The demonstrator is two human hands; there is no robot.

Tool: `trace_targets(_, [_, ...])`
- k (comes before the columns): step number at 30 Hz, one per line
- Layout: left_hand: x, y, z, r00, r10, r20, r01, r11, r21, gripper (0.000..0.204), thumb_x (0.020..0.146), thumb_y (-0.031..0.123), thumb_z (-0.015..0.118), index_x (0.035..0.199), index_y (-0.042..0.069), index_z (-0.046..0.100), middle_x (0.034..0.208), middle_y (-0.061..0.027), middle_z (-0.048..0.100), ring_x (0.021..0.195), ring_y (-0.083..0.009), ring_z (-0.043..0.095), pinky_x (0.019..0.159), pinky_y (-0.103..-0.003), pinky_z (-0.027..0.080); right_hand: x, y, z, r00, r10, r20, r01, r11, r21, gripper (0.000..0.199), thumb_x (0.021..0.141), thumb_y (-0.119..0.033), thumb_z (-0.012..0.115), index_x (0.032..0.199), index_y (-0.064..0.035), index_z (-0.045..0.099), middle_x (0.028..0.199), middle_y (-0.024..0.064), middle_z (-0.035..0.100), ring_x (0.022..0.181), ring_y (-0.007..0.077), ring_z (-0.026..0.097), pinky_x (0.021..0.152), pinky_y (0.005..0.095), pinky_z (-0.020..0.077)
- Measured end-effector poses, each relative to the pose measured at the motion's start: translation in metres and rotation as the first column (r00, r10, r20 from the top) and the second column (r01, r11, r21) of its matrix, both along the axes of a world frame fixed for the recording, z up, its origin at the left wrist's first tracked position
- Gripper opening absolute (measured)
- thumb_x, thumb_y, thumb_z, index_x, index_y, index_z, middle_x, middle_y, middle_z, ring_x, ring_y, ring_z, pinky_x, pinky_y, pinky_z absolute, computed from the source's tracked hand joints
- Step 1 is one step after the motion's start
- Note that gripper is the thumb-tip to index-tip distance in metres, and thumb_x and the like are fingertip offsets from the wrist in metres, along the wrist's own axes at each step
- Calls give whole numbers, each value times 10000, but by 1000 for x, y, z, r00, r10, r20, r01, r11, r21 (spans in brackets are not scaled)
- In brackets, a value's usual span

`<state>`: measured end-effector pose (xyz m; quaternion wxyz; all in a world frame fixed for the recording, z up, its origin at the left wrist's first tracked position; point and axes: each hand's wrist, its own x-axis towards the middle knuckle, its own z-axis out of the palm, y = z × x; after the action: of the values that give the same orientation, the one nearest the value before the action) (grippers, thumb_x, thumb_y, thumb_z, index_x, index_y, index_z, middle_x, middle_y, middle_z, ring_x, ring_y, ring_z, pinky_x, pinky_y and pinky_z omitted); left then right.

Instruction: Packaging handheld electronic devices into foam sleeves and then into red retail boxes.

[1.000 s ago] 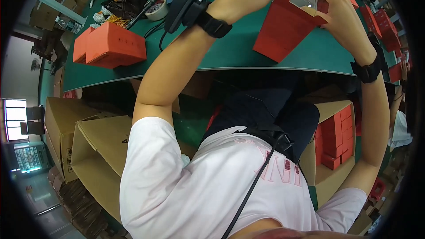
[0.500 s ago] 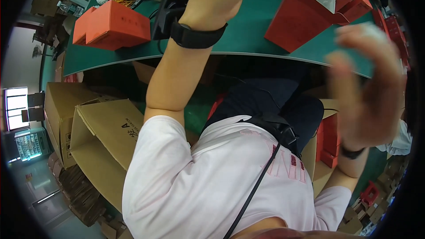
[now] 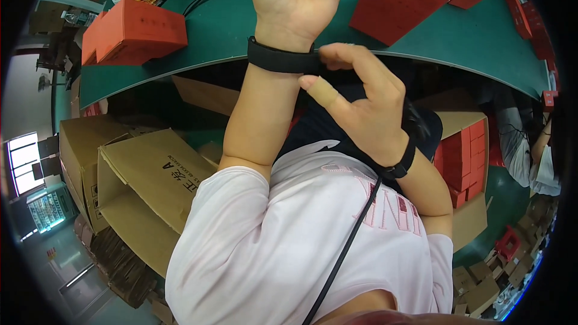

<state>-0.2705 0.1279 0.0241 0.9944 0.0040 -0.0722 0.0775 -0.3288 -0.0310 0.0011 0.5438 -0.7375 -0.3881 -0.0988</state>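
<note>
My left hand [image 3: 298,0] is held palm up over the table's front edge, its fingers loosely bent and partly cut off by the upper edge of the picture. Nothing lies in its palm. A black wrist strap [image 3: 280,59] circles the left wrist. My right hand [image 3: 370,102] has come to that strap's right end, thumb below and forefinger above, seeming to pinch it; the exact contact is partly hidden. Tan tape wraps the right thumb. Another black wristband [image 3: 404,164] sits on the right wrist.
Orange-red boxes stand on the green table [image 3: 229,30]: one box [image 3: 141,33] at left, a taller box [image 3: 400,3] at right. Open cardboard cartons [image 3: 144,180] stand at my left; another carton [image 3: 472,222] at right holds red boxes. A black cord [image 3: 343,253] crosses my shirt.
My right hand has swung in from the right to the strap on my left wrist. The left hand has drawn back toward me, bringing its palm into view.
</note>
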Motion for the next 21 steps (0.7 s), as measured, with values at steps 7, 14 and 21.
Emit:
trace_targets(7, [-6,-12,-5,964,259,56,-265,921,285,403,1018,399,522,990,29,678,809,-79,645,772,-208,602,808,-346,521,-8,0,-8,855,61,-515,-41,998,49,208,842,-106,807,920,13,656,857,30,686,787,85,632,739,232,514])
trace_targets(14, [-12,-16,-3,880,433,196,-471,740,480,495,1026,468,494,997,22,708,818,-87,669,770,-213,638,775,-347,535,-7,-5,-2,818,152,-554,-178,984,7,191,892,-95,745,835,-2,589,760,1,588,716,71,530,693,228,462])
trace_targets(21, [-12,-2,-5,697,600,393,-631,253,733,429,1012,413,557,1003,8,697,827,-72,671,758,-161,629,738,-290,528,-16,-15,14,836,174,-521,-235,970,-53,171,907,-89,715,852,15,591,764,17,578,736,77,529,701,236,455])
